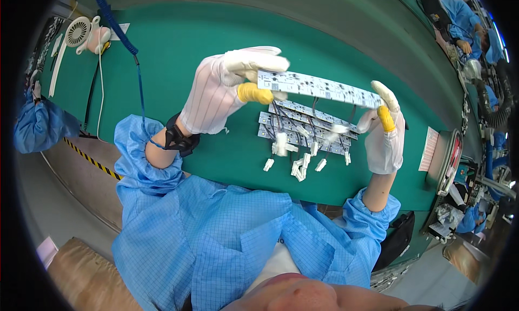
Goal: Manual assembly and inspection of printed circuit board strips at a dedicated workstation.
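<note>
A long white LED circuit board (319,87) is held up above the bench between my two gloved hands. My left hand (230,84), in a striped white glove with a yellow thumb cover, pinches its left end. At the right end, my right hand (385,130), gloved the same way, grips the board between fingers and yellow-covered thumb. Dark wires hang from the held board. Below and nearer lie several similar boards (265,131) in a stack, with dark leads and white connectors (299,169) spilling toward me. The held board partly hides the stack's far side.
A green bench mat (178,35) lies under everything. A coiled blue cord (113,19) runs to the black strap (180,139) on my left wrist. A small white fan (79,32) stands far left; a tray (447,162) and printed sheet (429,149) lie right. Co-workers (46,121) sit nearby.
</note>
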The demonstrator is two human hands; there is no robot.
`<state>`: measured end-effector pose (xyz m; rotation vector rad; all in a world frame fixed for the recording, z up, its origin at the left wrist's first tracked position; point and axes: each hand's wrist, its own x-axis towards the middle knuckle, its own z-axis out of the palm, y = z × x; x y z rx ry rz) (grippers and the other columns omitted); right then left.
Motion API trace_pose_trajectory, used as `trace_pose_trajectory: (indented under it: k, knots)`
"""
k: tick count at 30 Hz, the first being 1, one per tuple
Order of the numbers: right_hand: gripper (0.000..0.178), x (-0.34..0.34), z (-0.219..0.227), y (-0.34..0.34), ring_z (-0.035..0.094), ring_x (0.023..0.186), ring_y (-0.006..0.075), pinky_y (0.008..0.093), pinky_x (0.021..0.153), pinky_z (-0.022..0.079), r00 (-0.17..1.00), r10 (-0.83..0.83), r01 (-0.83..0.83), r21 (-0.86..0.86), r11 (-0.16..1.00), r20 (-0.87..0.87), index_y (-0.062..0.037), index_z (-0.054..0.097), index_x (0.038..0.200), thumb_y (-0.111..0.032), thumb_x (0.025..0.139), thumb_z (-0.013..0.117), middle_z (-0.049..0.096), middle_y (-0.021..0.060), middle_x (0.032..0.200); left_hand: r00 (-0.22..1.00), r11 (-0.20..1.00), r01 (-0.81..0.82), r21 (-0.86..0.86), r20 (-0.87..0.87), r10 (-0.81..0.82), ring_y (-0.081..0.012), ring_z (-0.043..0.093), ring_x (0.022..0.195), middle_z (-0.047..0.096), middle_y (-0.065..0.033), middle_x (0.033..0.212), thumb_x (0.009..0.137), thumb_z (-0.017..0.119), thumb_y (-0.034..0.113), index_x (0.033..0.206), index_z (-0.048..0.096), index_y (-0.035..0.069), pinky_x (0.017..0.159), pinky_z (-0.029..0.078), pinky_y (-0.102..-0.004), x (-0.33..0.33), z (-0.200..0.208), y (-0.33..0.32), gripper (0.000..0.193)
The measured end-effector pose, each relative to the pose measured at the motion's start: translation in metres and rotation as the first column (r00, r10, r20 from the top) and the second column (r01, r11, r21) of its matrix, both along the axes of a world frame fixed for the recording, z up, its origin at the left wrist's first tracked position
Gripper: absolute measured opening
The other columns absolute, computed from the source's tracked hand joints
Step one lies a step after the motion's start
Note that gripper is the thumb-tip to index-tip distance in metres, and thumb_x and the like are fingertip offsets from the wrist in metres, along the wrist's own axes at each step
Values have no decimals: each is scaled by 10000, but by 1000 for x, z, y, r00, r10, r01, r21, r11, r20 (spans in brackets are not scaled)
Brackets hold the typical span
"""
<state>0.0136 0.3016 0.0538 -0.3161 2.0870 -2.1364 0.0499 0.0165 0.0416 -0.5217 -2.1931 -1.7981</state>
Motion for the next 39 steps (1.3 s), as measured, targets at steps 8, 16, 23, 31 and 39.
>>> trace_pose_trajectory:
  k: [8,16,23,31,39]
  knots:
    - [606,3,3,28,464,409,98,205,405,369,994,30,-36,57,998,106,17,526,1011,-543,791,597,561,67,632,982,963,-166,-212,-124,142,-258,641,836,620,-133,1125,812,513,98,987,652,87,759,487,-304,-13,-13,-3,224]
    - [328,12,9,23,594,480,185,281,502,497,953,303,-281,-325,903,16,60,538,1045,-199,858,608,634,144,666,967,972,-206,-114,128,220,-137,618,899,661,-115,1028,856,517,42,1041,628,-11,825,456,-259,-17,-17,-2,223]
    - [248,11,9,26,591,483,133,223,466,473,966,239,-207,-257,944,99,20,570,962,-218,889,565,640,102,670,953,959,-249,-134,143,268,-100,607,820,668,-94,976,925,500,172,1104,603,-7,752,467,-235,-14,-18,5,273]
    - [369,7,-2,23,443,335,121,204,362,377,933,171,-56,-339,939,317,40,537,921,-323,933,476,590,110,597,946,978,-208,34,260,192,-88,525,557,647,-53,699,856,407,171,989,628,-12,553,405,-236,-6,-21,-12,316]
    - [545,5,-11,29,421,342,87,173,320,340,955,174,-102,-287,953,239,28,495,1006,-466,813,621,559,83,611,994,983,-113,-148,-23,111,-154,635,731,683,-72,699,811,491,57,950,616,13,683,477,-241,-5,-6,-8,192]
